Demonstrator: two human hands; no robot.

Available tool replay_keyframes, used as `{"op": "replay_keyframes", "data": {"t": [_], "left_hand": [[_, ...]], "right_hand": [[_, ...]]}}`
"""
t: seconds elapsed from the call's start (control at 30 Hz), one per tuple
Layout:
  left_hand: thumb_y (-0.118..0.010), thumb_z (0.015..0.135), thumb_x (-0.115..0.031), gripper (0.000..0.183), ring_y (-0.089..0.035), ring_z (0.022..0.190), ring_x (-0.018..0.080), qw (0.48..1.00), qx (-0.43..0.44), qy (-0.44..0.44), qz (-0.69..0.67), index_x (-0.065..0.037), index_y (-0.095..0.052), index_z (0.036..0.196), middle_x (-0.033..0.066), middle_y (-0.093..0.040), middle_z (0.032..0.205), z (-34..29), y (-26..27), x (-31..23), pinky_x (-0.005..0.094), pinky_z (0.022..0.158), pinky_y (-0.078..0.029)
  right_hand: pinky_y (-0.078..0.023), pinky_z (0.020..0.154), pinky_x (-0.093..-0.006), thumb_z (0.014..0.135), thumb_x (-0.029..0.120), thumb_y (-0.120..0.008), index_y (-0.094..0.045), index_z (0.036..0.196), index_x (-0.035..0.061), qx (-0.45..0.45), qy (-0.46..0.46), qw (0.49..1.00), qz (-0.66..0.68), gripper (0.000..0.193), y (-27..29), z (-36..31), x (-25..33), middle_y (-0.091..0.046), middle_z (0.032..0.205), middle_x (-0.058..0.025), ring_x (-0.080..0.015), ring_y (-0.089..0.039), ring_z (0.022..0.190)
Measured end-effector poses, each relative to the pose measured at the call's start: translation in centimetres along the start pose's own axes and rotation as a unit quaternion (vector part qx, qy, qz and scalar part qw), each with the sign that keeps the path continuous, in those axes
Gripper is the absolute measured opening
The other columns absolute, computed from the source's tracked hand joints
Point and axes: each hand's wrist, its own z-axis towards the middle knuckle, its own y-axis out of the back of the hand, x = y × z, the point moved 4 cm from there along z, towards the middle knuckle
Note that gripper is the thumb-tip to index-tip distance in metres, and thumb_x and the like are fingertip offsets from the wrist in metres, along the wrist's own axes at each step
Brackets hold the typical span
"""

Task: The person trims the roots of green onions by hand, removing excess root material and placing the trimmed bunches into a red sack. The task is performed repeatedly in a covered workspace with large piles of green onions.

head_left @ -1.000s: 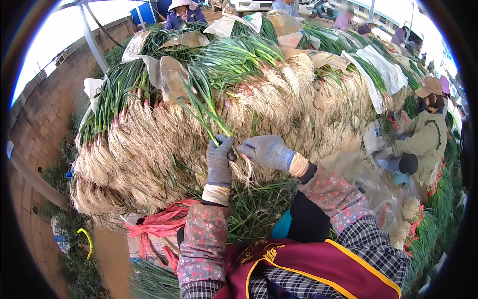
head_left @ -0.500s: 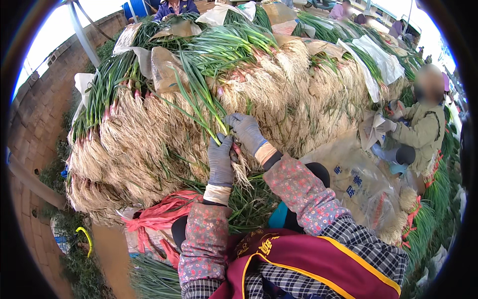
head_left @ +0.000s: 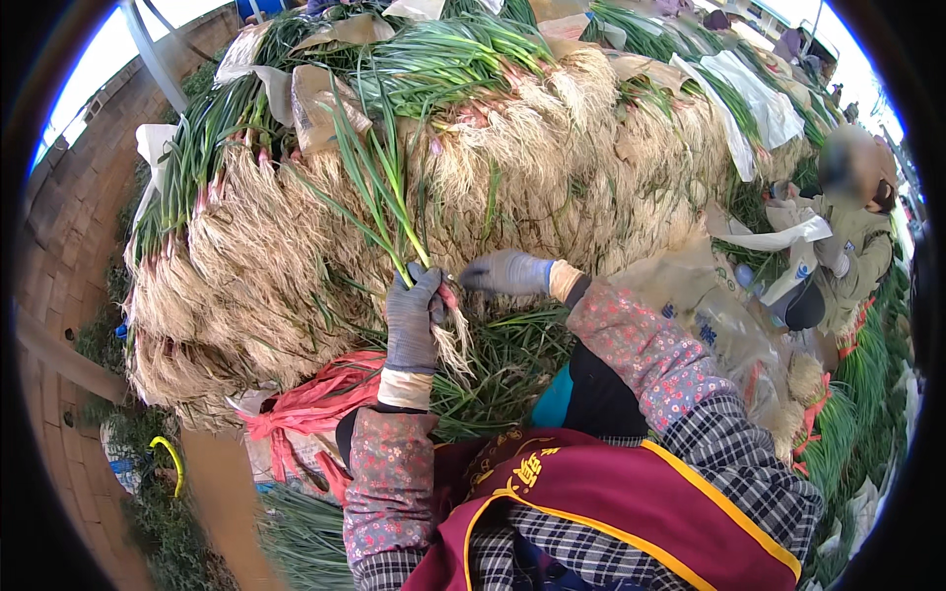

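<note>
In front of the big heap, my left hand, in a grey glove, is closed around a few green garlic plants. Their long green leaves point up and away, while the pinkish bulbs and pale roots hang out on the right side of the fist. My right hand, also gloved in grey, is just right of those bulbs, apart from them. Its fingers point left and lie close together; whether something small is between them is hidden. Behind both hands rises the heap of green garlic, roots facing me.
Red plastic strips lie on a sack at the left. Loose green leaves cover the ground by my knees. To the right, a co-worker sits beside a clear plastic sheet. Tied bundles line the right edge.
My right hand has come off the stems and moved right and slightly down. My left hand, still gripping the plants, has shifted a little left. The co-worker's white sheet has changed position.
</note>
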Motion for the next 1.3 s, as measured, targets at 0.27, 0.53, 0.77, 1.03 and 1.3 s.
{"op": "replay_keyframes", "data": {"t": [0.27,0.53,0.77,1.03,1.3], "left_hand": [[-0.057,0.086,-0.001,0.016,-0.047,0.038,0.0116,0.989,-0.030,-0.050,0.138,-0.010,-0.043,0.083,0.0020,-0.051,0.058,-0.7,0.6,0.0,0.0231,0.034,-0.035],[-0.057,0.092,-0.025,0.023,-0.048,0.040,0.0095,0.991,0.043,0.119,-0.043,-0.004,-0.060,0.103,0.0012,-0.057,0.061,-2.3,1.2,1.4,0.0197,0.035,-0.033],[-0.048,0.097,-0.027,0.031,-0.052,0.056,0.0094,0.971,0.098,-0.080,-0.200,-0.008,-0.053,0.121,0.0051,-0.064,0.091,-2.3,-2.9,-6.9,0.0268,0.053,-0.044],[-0.042,0.100,-0.018,0.031,-0.035,0.037,0.0021,0.949,0.176,-0.167,-0.201,-0.005,-0.047,0.128,-0.0026,-0.063,0.086,1.8,-6.9,-12.3,0.0212,0.038,-0.026],[-0.052,0.094,-0.014,0.019,-0.038,0.033,0.0060,0.969,0.056,-0.168,-0.173,-0.007,-0.056,0.112,0.0071,-0.068,0.091,3.2,-6.8,-12.7,0.0214,0.033,-0.032]], "right_hand": [[-0.048,0.064,-0.0273,0.092,0.041,-0.054,-0.064,0.095,0.0058,-0.074,0.075,0.988,0.109,0.037,1.9,-1.3,2.7,-0.062,0.073,-0.0017,-0.0095,-0.060,0.070],[-0.049,0.077,-0.0384,0.089,0.046,-0.051,-0.065,0.105,0.0132,-0.087,0.009,0.968,-0.236,0.039,8.4,-4.3,7.8,-0.068,0.090,-0.0059,-0.0237,-0.064,0.085],[-0.049,0.079,-0.0405,0.087,0.046,-0.052,-0.065,0.102,0.0160,-0.510,-0.101,0.799,-0.301,0.036,26.0,-4.9,9.4,-0.066,0.097,-0.0107,-0.0272,-0.064,0.089],[-0.053,0.075,-0.0410,0.085,0.035,-0.053,-0.070,0.098,0.0090,-0.447,-0.183,0.749,-0.454,0.034,28.0,-1.0,7.2,-0.068,0.098,-0.0134,-0.0282,-0.066,0.095],[-0.049,0.073,-0.0443,0.086,0.042,-0.049,-0.064,0.092,0.0110,-0.544,-0.044,0.798,-0.256,0.035,23.9,-6.9,11.9,-0.066,0.085,-0.0153,-0.0346,-0.063,0.081]]}}
